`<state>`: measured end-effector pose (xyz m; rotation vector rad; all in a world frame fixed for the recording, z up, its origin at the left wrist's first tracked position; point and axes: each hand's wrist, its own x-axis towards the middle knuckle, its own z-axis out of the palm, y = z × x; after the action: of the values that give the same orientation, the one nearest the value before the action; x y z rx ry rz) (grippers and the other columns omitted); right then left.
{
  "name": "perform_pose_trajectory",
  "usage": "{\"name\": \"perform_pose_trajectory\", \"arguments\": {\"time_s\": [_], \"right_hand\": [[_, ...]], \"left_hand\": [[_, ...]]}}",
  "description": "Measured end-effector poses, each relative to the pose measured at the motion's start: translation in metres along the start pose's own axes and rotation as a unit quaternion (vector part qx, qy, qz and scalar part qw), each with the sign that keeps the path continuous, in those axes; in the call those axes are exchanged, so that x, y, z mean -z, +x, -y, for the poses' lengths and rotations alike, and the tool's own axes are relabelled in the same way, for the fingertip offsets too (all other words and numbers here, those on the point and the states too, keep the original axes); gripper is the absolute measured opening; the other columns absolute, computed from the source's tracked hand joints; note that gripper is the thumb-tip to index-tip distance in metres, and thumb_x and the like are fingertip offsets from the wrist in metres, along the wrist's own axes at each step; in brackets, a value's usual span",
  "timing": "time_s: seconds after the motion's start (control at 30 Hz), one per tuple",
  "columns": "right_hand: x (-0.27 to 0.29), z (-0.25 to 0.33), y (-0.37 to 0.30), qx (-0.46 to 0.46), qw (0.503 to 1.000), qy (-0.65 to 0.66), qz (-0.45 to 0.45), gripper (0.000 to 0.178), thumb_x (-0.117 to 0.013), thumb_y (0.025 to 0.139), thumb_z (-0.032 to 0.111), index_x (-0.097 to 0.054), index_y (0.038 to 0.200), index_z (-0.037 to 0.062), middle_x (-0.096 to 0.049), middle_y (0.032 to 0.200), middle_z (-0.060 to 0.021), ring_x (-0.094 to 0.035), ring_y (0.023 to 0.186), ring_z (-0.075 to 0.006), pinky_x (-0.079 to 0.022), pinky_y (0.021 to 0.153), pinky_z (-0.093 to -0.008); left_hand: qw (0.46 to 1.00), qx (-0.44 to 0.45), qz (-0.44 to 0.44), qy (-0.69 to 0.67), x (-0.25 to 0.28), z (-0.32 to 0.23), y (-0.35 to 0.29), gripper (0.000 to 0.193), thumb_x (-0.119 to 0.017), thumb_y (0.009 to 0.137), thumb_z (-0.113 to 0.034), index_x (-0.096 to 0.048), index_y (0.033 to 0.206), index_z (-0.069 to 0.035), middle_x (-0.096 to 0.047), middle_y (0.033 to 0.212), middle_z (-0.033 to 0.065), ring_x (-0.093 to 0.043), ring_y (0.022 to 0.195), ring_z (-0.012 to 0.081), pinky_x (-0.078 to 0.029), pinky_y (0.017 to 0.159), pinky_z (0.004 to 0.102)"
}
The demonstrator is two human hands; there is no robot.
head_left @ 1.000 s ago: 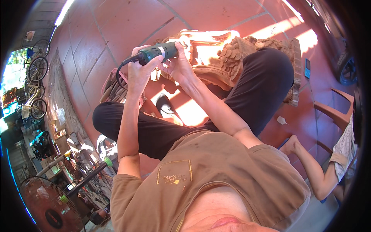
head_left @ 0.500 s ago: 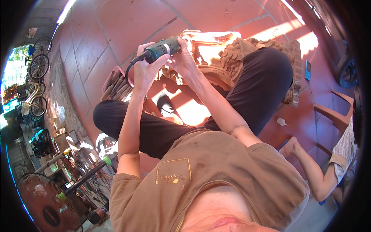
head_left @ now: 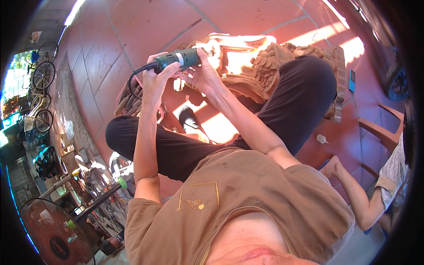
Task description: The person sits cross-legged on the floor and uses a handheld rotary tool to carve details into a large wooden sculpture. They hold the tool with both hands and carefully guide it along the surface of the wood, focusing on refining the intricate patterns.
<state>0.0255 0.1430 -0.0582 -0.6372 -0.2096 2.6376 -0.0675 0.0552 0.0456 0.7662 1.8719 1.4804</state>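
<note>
Tool (head_left: 187,58), green, corded, between left hand (head_left: 153,84), right hand (head_left: 206,78); carving (head_left: 265,66) nearby.

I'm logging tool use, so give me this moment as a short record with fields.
Left hand: wrapped around the green power tool near its cord
Right hand: at the tool's opposite end; exact grip unclear
Carving: brown, partly sunlit, partly hidden by the right knee
Floor: red tiles
Right side: phone-like blue device on floor
Lower left: fan
</note>
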Motion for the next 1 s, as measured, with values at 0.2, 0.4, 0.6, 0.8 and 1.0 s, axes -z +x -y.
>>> {"name": "perform_pose_trajectory", "arguments": {"time_s": [0.2, 0.4, 0.6, 0.8, 1.0], "right_hand": [[0.001, 0.000, 0.001, 0.013, 1.000, -0.020, 0.019, 0.052, -0.059, 0.091, 0.061, -0.052, 0.114, 0.0158, -0.052, 0.105, -0.0050, -0.055, 0.099, -0.0187, -0.053, 0.087, -0.0460], [-0.001, 0.000, -0.003, 0.013, 1.000, -0.010, 0.023, 0.051, -0.060, 0.091, 0.060, -0.051, 0.117, 0.0176, -0.054, 0.105, -0.0042, -0.056, 0.100, -0.0198, -0.051, 0.088, -0.0473], [0.001, 0.000, -0.004, 0.011, 1.000, -0.006, 0.021, 0.052, -0.056, 0.094, 0.058, -0.048, 0.122, 0.0145, -0.057, 0.113, -0.0061, -0.058, 0.100, -0.0175, -0.059, 0.084, -0.0404], [-0.005, 0.004, -0.005, 0.017, 0.999, -0.026, 0.016, 0.049, -0.059, 0.091, 0.060, -0.051, 0.116, 0.0189, -0.055, 0.109, -0.0042, -0.056, 0.101, -0.0200, -0.050, 0.089, -0.0473], [-0.008, 0.006, -0.004, 0.017, 1.000, -0.013, 0.000, 0.046, -0.059, 0.092, 0.058, -0.053, 0.114, 0.0183, -0.057, 0.106, -0.0037, -0.057, 0.099, -0.0196, -0.050, 0.090, -0.0477]], "left_hand": [[1.000, -0.003, -0.006, -0.022, 0.001, 0.002, -0.002, 0.049, -0.077, 0.081, -0.008, -0.052, 0.122, 0.005, -0.065, 0.104, 0.0156, -0.069, 0.086, 0.0181, -0.059, 0.076, 0.0267], [1.000, -0.009, 0.000, -0.016, 0.000, -0.002, -0.006, 0.049, -0.077, 0.082, -0.008, -0.052, 0.122, 0.005, -0.065, 0.105, 0.0152, -0.068, 0.085, 0.0173, -0.059, 0.076, 0.0254], [1.000, -0.011, 0.007, -0.024, 0.000, 0.003, -0.005, 0.048, -0.076, 0.082, -0.007, -0.052, 0.121, 0.004, -0.065, 0.104, 0.0145, -0.068, 0.086, 0.0166, -0.059, 0.075, 0.0251], [1.000, -0.015, 0.000, -0.019, -0.001, 0.000, -0.007, 0.050, -0.077, 0.081, -0.007, -0.052, 0.122, 0.004, -0.064, 0.105, 0.0146, -0.067, 0.089, 0.0158, -0.059, 0.075, 0.0254], [0.999, -0.017, 0.004, -0.031, -0.002, 0.002, -0.005, 0.051, -0.078, 0.080, -0.007, -0.051, 0.122, 0.004, -0.064, 0.106, 0.0148, -0.067, 0.089, 0.0166, -0.059, 0.076, 0.0256]]}}
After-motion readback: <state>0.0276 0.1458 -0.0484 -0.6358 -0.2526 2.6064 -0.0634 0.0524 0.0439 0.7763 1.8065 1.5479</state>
